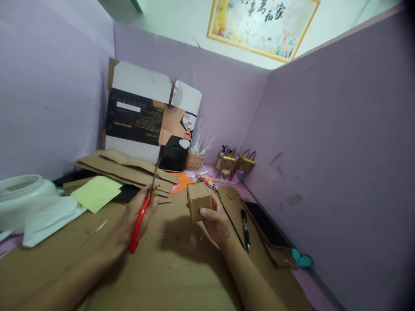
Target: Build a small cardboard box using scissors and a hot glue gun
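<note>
My left hand [138,216] is closed around red-handled scissors [139,224], their blades pointing up and away from me. In my right hand [216,220] is a small cardboard box [198,201], gripped between the thumb at its front and fingers behind it. The box is held above the brown cardboard sheet [155,276] that covers the table, and its shadow falls to the left. A gap separates the scissors from the box. The fingers behind the box are partly hidden.
Flat cardboard pieces [129,169] and yellow-green paper [97,193] lie at left, near a white pot [26,203]. A black pen [245,231] and a phone [266,224] are at right. Behind stand a basket of sticks [195,161], small cardboard figures [228,163] and an unfolded carton [139,116].
</note>
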Demonstrator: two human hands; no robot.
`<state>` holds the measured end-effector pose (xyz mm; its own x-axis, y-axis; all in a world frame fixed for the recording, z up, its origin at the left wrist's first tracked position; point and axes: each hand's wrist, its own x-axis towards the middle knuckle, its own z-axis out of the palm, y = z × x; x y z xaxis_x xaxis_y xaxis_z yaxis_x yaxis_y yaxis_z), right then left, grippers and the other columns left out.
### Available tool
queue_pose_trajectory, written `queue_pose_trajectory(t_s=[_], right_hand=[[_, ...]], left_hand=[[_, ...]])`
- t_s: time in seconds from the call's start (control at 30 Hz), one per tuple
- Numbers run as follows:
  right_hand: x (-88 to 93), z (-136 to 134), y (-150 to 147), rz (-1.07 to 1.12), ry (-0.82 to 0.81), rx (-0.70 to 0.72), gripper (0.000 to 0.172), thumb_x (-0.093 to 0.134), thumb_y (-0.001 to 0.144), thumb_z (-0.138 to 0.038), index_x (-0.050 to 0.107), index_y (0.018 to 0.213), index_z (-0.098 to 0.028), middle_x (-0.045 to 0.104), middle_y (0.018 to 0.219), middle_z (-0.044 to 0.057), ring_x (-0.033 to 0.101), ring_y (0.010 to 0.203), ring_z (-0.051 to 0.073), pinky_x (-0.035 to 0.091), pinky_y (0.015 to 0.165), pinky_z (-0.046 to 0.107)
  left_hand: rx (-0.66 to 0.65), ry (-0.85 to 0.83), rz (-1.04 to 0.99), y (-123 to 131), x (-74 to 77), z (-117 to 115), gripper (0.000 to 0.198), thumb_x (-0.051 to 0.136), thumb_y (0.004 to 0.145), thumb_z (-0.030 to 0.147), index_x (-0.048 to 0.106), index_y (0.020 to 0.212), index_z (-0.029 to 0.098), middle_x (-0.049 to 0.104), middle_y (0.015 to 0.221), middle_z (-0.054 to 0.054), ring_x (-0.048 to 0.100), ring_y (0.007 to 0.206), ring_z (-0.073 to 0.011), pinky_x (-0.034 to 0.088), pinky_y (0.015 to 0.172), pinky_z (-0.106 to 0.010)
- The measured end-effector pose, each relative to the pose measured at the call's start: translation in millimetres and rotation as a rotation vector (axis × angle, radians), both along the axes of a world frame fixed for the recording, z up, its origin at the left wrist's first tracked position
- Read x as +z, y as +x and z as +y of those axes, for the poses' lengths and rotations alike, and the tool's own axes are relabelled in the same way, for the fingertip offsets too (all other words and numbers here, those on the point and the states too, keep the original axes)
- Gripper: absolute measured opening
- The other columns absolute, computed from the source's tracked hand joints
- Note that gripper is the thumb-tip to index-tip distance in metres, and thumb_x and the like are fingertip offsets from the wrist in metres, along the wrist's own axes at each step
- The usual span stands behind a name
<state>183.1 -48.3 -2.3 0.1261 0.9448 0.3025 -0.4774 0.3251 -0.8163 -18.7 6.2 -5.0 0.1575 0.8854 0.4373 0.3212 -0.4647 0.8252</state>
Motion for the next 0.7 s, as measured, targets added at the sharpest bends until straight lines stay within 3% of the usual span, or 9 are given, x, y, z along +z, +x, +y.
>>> queue_pose_trajectory(t_s=[0.13,0.33,0.5,0.7], right_hand=[[0.7,0,2,0.048,0.013,0.059,0.061,0.070,0.049,-0.014,0.059,0.109,-0.023,0.068,0.099,0.003,0.061,0.095,0.027,0.050,0.077,0.035],[-5.6,1,4,0.055,0.059,0.029,0.077,0.073,0.042,-0.006,0.057,0.113,-0.029,0.064,0.112,0.000,0.057,0.100,0.023,0.046,0.081,0.030],[-10.0,-1,6,0.038,0.020,0.135,0.078,0.074,0.043,-0.011,0.055,0.117,-0.030,0.062,0.117,0.001,0.056,0.106,0.029,0.045,0.089,0.041],[-9.7,-5,13,0.038,-0.041,0.230,0.075,0.074,0.044,-0.013,0.057,0.116,-0.028,0.063,0.120,0.003,0.057,0.108,0.031,0.041,0.098,0.049]], left_hand=[[-0.071,0.036,0.128,1,7.4,-12,0.042,0.044,0.086,0.041,0.051,0.120,0.019,0.063,0.103,-0.008,0.060,0.091,-0.0225,0.049,0.082,-0.036],[-0.066,0.162,0.235,-1,7.2,-19,0.036,0.042,0.089,0.036,0.049,0.122,0.021,0.062,0.107,-0.007,0.058,0.099,-0.0219,0.047,0.085,-0.034],[-0.078,0.178,0.234,-1,2.8,-15,0.037,0.043,0.089,0.036,0.050,0.121,0.020,0.065,0.103,-0.007,0.061,0.094,-0.0215,0.049,0.080,-0.031],[-0.140,0.236,0.288,-3,9.0,-18,0.035,0.041,0.089,0.036,0.054,0.116,0.019,0.063,0.098,-0.008,0.060,0.090,-0.0215,0.048,0.080,-0.032]])
